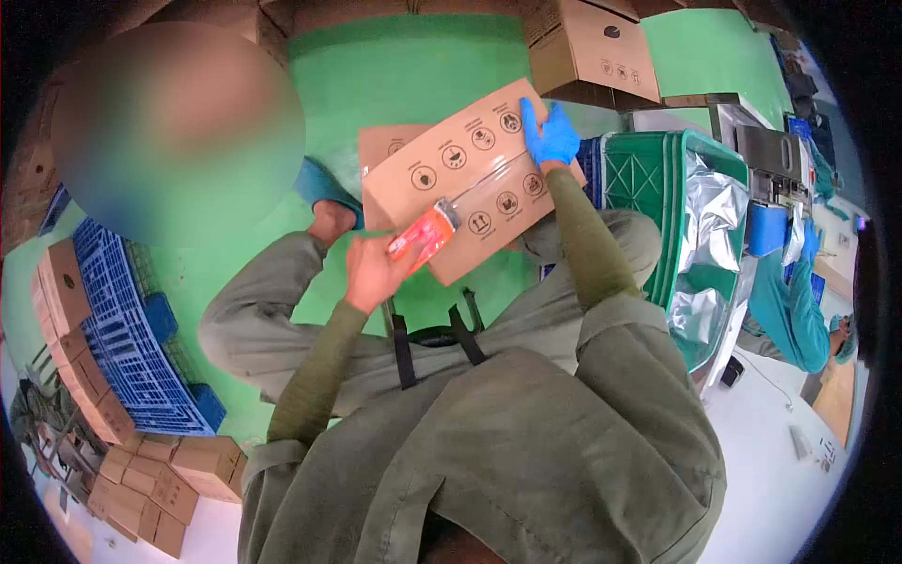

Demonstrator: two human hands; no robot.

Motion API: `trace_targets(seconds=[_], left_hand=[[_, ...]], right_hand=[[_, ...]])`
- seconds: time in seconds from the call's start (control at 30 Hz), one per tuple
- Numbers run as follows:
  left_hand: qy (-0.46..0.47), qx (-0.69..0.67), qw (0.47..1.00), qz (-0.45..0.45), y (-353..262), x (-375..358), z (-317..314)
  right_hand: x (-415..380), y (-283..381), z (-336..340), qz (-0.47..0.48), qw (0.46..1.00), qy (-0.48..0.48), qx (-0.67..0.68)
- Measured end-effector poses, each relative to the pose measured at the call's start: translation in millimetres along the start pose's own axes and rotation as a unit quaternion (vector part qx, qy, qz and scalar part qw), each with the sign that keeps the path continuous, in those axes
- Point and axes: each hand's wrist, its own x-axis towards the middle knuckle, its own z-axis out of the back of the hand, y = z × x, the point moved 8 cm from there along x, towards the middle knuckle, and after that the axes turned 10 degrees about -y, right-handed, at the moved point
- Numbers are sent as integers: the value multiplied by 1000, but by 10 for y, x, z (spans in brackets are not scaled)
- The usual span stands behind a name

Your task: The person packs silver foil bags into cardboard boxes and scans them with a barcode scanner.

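Green floor point(404, 75); green crate point(648, 179) holds silver foil liner point(714, 216); cardboard box point(470, 169) taped.
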Motion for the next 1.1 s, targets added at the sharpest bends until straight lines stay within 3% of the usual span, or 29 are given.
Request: trace_targets(seconds=[0.1, 0.13, 0.2, 0.3, 0.33, 0.43, 0.47, 0.5, 0.53, 0.57, 0.6, 0.67, 0.73, 0.8, 0.83, 0.87, 0.97, 1.0, 1.03, 1.1], left_hand=[[-25, -37, 999, 5, 99, -47, 49], [-42, -38, 998, 2, 199, -226, 153], [-75, -38, 996, -14, 441, -458, 402], [-9, 87, 990, 107, 1548, -831, 387], [-5, 126, 985, 119, 1542, -744, 295], [-116, 197, 972, 53, 1419, -324, -312], [-97, 141, 977, 128, 1506, -182, -343], [-74, 83, 973, 203, 1602, -211, -340], [-36, 34, 959, 281, 1723, -426, -392], [-55, 23, 959, 278, 1695, -473, -404], [-72, 16, 959, 273, 1693, -504, -413], [-116, -31, 947, 297, 1813, -658, -445], [-167, -118, 910, 359, 2011, -904, -533], [-244, -312, 855, 335, 1457, -884, -402], [-279, -406, 810, 318, 1179, -895, -422], [-334, -392, 820, 250, 1011, -764, -417], [-359, -307, 857, 205, 660, -278, -430], [-342, -295, 855, 255, 1418, -41, -739], [-361, -324, 845, 223, 1367, 71, -573], [-309, -324, 850, 278, 1021, 261, -91]], right_hand=[[-385, 422, -1, 115, 959, -245, -77], [-604, 585, -29, 126, 978, -146, -81], [-613, 564, -81, 123, 979, -153, -52], [-518, 577, -108, 126, 974, -178, -53], [-531, 622, -58, 126, 973, -187, -45], [-901, 680, -70, 128, 969, -201, -61], [-1144, 780, -141, 131, 970, -189, -85], [-1527, 948, -361, 209, 967, -136, -51], [-2001, 1278, -297, 215, 976, -10, 43], [-2375, 1604, -191, 294, 953, -25, 70], [-2470, 1604, -168, 295, 950, -19, 99], [-2464, 1598, -175, 295, 942, -14, 158], [-1885, 1104, 94, 215, 963, -68, 145], [-1176, 462, 360, 181, 965, -187, 31], [-792, 53, 421, 160, 961, -220, 44], [-525, -219, 497, 143, 956, -251, 59], [-265, -380, 368, 23, 998, 55, 7], [-289, -369, 404, 48, 999, -10, 5], [-348, -407, 396, 75, 994, -79, -1], [-670, -553, 345, 29, 998, -58, 23]])
